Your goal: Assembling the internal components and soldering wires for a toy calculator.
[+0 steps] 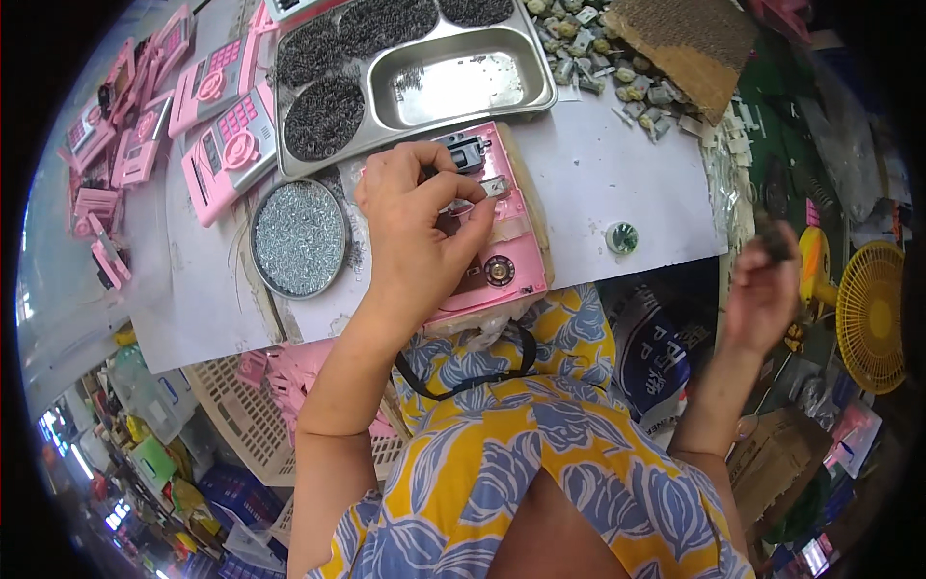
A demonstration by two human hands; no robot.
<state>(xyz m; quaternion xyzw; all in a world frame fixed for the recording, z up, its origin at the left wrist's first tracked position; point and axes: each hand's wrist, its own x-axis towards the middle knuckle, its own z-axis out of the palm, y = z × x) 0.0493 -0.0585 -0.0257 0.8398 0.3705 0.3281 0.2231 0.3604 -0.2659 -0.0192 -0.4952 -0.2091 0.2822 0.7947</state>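
Note:
My left hand point(415, 217) reaches over an opened pink plastic casing point(526, 259) on the table in front of me. Its thumb and index finger pinch a small pale metal piece point(494, 186) against the casing. A grey-black mechanism point(467, 152) sits at the casing's top, and a round dark part with a brass-coloured centre point(499, 271) at its lower end. Off to the right, past the table edge, my right hand point(762, 294) is raised and smeared by motion. Its fingers close on a dark object point(775, 241), too blurred to name.
Behind the casing lies a steel compartment tray point(415, 135) with dark screws. A round dish of small silvery parts point(301, 236) stands left, near pink telephone-like devices point(236, 145). Small metal parts point(579, 48) lie far right beside cardboard point(690, 43). A yellow fan point(873, 317) stands right.

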